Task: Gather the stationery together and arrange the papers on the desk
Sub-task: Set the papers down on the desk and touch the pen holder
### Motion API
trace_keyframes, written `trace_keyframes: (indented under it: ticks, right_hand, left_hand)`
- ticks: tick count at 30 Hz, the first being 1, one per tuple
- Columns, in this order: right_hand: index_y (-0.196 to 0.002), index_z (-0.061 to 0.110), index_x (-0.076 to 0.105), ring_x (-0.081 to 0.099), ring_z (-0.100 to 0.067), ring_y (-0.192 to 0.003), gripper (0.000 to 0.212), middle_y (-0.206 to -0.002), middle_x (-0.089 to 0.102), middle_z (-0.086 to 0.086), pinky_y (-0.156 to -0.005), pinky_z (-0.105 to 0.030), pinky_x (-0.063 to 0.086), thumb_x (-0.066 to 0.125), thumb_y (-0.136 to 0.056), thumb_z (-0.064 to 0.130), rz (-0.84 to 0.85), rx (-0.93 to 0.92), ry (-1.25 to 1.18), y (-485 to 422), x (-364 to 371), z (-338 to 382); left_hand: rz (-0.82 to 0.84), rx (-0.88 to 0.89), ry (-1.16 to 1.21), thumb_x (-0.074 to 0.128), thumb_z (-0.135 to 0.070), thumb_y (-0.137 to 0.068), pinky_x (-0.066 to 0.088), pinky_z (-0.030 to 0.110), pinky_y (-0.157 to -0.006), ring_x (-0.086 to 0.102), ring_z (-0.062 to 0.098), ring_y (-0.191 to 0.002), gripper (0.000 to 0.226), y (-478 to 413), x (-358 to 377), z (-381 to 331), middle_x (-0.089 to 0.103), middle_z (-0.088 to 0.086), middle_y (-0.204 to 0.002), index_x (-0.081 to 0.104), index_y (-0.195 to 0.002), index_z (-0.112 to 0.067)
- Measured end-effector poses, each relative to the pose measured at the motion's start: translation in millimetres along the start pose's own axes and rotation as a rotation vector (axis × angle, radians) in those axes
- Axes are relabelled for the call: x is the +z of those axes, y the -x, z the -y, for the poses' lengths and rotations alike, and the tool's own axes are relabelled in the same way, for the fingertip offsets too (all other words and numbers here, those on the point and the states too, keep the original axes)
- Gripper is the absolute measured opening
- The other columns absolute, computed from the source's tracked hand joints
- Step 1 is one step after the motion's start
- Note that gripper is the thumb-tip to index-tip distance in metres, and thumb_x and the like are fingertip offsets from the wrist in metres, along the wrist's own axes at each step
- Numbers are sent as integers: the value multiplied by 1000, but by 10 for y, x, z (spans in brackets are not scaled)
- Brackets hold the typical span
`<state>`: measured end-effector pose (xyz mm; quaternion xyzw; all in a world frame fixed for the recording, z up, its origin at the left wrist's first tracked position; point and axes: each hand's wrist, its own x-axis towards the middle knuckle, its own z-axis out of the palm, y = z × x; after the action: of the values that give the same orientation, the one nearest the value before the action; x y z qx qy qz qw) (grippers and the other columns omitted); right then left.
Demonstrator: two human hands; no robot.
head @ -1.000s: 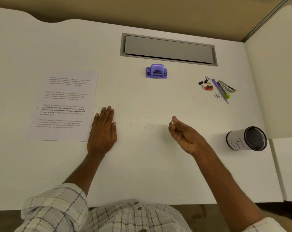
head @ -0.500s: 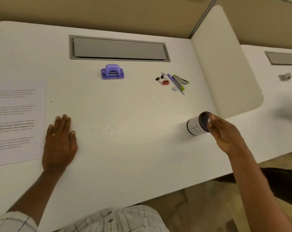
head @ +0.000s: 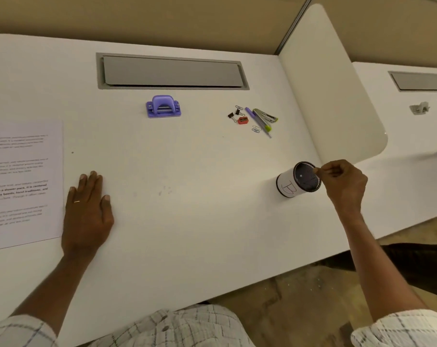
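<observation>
A white pen cup (head: 287, 186) marked with a letter B stands at the right of the desk, with a small white speck inside its dark mesh. My right hand (head: 342, 181) hovers at the cup's rim, fingers curled and fingertips pinched together. Whether they hold anything is hidden. My left hand (head: 87, 211) lies flat on the desk beside a printed paper (head: 24, 181). Further back lie a purple hole punch (head: 163, 106), black binder clips (head: 233, 115), a red sharpener (head: 243, 120), a purple pen (head: 257, 121), a green stapler (head: 266, 115) and paper clips (head: 255, 129).
A grey cable hatch (head: 172, 72) is set into the back of the desk. A white divider panel (head: 332, 96) rises at the right edge. Beyond it, a neighbouring desk carries a small grey object (head: 418, 108). The desk's front edge runs diagonally, with floor below.
My right hand carried a small white thing from mid-desk rightwards to the cup's rim; a white speck now lies inside the cup. The view swung right. My left hand stayed flat.
</observation>
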<state>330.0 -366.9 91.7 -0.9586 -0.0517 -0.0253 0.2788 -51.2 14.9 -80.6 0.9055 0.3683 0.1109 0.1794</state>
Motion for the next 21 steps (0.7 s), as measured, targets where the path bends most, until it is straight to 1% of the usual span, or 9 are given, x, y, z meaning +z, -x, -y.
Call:
trace_keyframes:
  ticks: [3,6,9,10,11,13,16,18,21]
  right_hand:
    - [-96,18,75,66,-7,-76,12,-88,76,-1,-66,4,40,71,-85,15,66,-41,40,18,44,11]
    - [-106,19,77,70,-17,-90,22,-99,78,-5,-72,-9,44,62,-91,12,127,-92,140,23,85,-3]
    - [-103,20,76,70,-20,-82,18,-93,79,-5,-66,-7,44,65,-90,19,69,-106,162,40,101,23]
    - [-102,21,75,70,-21,-80,16,-90,78,-4,-67,-13,47,66,-89,25,27,-111,180,50,98,34]
    - [-101,20,74,71,-23,-79,16,-89,78,-3,-71,-22,50,66,-88,28,-10,-129,201,63,94,39]
    - [-103,18,72,72,-27,-86,17,-93,77,-5,-80,-32,52,63,-89,21,-46,-206,188,97,102,44]
    - [-108,14,73,70,-26,-100,24,-109,75,-6,-92,-29,51,57,-92,4,-31,-418,83,231,227,144]
    - [-114,12,71,69,-23,-106,29,-116,73,-6,-97,-30,50,55,-94,-1,64,-531,23,486,449,312]
    - [-127,11,68,61,-20,-127,35,-134,66,-5,-110,-32,44,56,-96,-1,344,-641,-15,1115,942,565]
  left_hand:
    - [2,-13,14,27,-26,-101,15,45,-128,20,25,-156,59,-5,-31,-37,30,12,-164,31,-155,-3]
    - [-11,-8,15,27,-26,-102,16,46,-128,20,23,-156,58,-11,-14,-11,30,11,-164,31,-155,-4]
    - [-19,-4,20,27,-28,-103,17,46,-127,20,22,-156,57,-13,38,31,30,10,-164,32,-155,-5]
    - [-22,-4,21,28,-27,-103,17,45,-127,20,22,-156,57,-14,50,35,31,9,-164,32,-155,-5]
    - [-26,-4,20,28,-27,-103,17,45,-127,20,22,-156,57,-14,56,36,31,9,-164,32,-155,-5]
    - [-31,-2,13,30,-25,-103,17,44,-127,21,22,-155,56,-12,59,38,31,9,-164,32,-155,-5]
    - [-24,-6,9,32,-25,-103,18,44,-127,20,21,-156,55,-22,62,57,31,7,-164,32,-155,-7]
    - [-18,-7,2,32,-26,-104,18,43,-127,19,19,-156,55,-19,68,73,30,6,-165,31,-156,-8]
    - [-14,-7,11,32,-26,-105,18,43,-127,17,18,-156,54,-16,75,79,28,4,-165,29,-157,-10]
